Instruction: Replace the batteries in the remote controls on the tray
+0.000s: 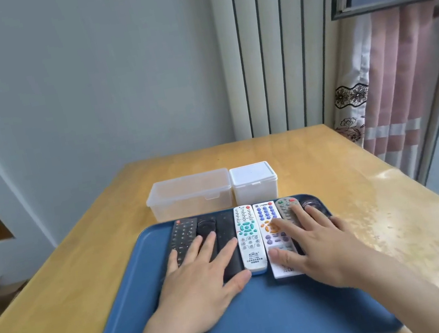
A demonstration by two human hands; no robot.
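A blue tray (138,312) lies on the wooden table, with several remote controls side by side along its far edge. From the left come a black buttoned remote (183,231), two more black remotes (224,227), a white remote with teal keys (246,229), a white remote with blue and orange keys (266,216), a grey remote (285,207) and a dark one (311,204) at the far right. My left hand (203,280) rests flat, fingers spread, on the black remotes. My right hand (315,249) lies flat across the white, grey and dark remotes. Neither hand grips anything.
Behind the tray stand two lidded plastic boxes: a clear long one (188,195) and a white square one (254,182). The wooden table (398,222) runs to a wall and a ribbed radiator at the back. A curtain and window are on the right.
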